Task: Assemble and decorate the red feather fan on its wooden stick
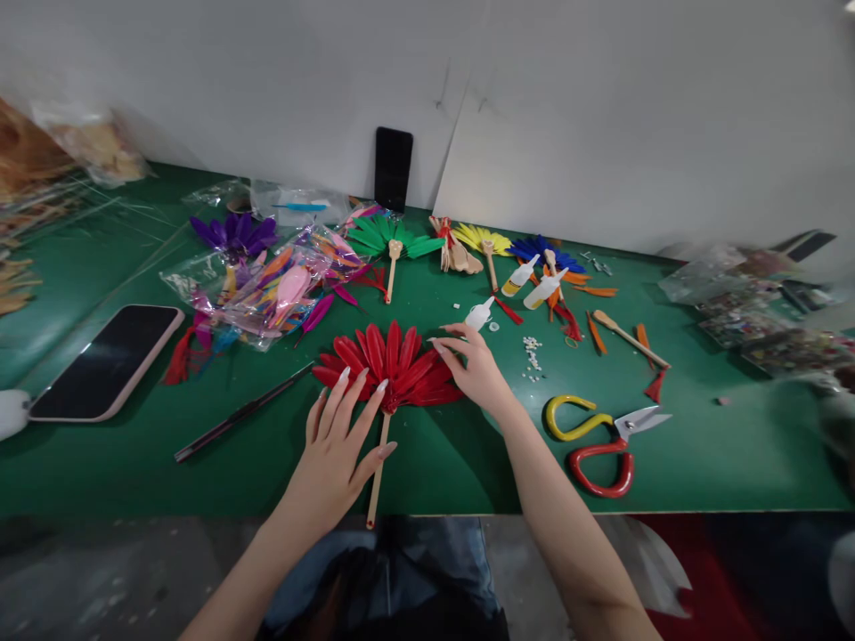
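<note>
A red feather fan lies on the green table in front of me, its thin wooden handle pointing toward me. Over the fan's lower left feathers rests my left hand, open, with fingers spread. My right hand is at the fan's right side; thumb and forefinger reach the outer feathers, fingers apart, and I see nothing held in them. Just behind that hand is a small white glue bottle, partly hidden. Tweezers lie left of the fan, their tip near its feathers.
Yellow-and-red-handled scissors lie at right, near small white beads. Green, yellow, blue and purple feather fans line the back. Bagged feathers and a phone are at left. Another phone leans on the wall.
</note>
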A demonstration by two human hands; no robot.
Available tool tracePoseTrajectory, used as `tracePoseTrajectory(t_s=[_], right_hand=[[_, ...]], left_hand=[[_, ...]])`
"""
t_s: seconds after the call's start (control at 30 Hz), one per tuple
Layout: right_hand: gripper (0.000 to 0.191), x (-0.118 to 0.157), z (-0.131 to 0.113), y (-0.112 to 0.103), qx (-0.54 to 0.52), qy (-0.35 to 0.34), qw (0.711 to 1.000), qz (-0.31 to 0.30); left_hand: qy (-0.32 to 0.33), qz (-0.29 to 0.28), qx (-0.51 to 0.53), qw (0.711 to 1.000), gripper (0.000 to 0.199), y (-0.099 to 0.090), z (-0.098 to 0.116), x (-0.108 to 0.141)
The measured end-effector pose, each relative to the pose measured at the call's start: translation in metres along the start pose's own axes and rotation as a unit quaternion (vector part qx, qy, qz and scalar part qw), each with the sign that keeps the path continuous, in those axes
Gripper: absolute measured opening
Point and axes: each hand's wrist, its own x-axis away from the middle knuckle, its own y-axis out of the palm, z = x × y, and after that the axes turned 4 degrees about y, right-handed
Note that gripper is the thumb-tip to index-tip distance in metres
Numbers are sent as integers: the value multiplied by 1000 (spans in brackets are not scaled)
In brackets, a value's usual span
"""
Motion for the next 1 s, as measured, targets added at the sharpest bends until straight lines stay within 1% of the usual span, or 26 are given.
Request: tracePoseTrajectory(t_s=[0.13, 0.33, 0.47, 0.53, 0.6, 0.67, 0.73, 0.8, 0.87, 1.0], right_hand=[[22, 0, -2, -1, -12, -13, 1000, -12], [24, -1, -3, -3, -23, -34, 999, -11], [24, 0, -7, -7, -26, -34, 999, 19], [22, 2, -10, -8, 5, -21, 999, 40], [22, 3, -11, -8, 59, -5, 997, 52], [23, 5, -10, -7, 110, 8, 992, 59], [25, 5, -7, -5, 134, 15, 989, 58], [26, 4, -4, -3, 125, 18, 991, 50], [27, 3, -2, -1, 93, 25, 994, 43], [23, 0, -2, 3, 23, 50, 997, 50]], left_hand=[[0, 2, -1, 1000, 56, 0, 0, 0], [1, 2, -1, 1000, 57, -1, 0, -1], [1, 2, -6, 1000, 57, 0, 0, -1], [-1, 0, -9, 1000, 57, 0, 0, -1], [-2, 1, -11, 1000, 56, -1, 0, -1], [-1, 2, -14, 1000, 57, -1, 0, -1], [0, 2, -15, 1000, 57, -1, 0, -2], [0, 2, -13, 1000, 58, -1, 0, -2], [-2, 3, -11, 1000, 58, -1, 0, -2], [-2, 4, -11, 1000, 59, 0, 1, -2]])
